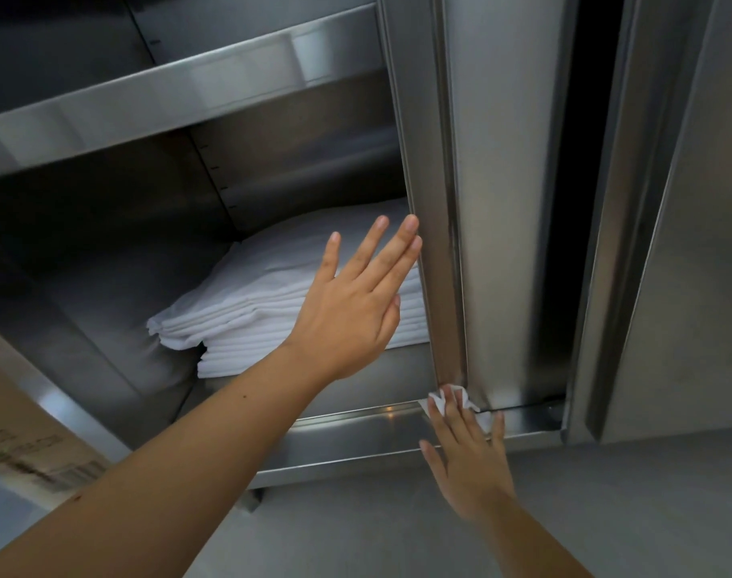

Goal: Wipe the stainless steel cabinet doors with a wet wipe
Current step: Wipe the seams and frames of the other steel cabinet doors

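Because the wet wipe (438, 401) is thin, limp and damp, it probably bunches if pinched; hold it flat under straight fingers. The right hand (470, 448), fingers slightly spread, presses it on the lower corner of the stainless steel sliding door (506, 202), at the bottom track (356, 423). The left hand (352, 310), fingers straight and fanned, reaches the door's edge; contact cannot be confirmed. The rigid door may slide under sideways pressure.

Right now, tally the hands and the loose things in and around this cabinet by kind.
Hands: 2, left hand and right hand
Wet wipe: 1
Stack of folded white cloths: 1
Cardboard box: 1
Total: 5
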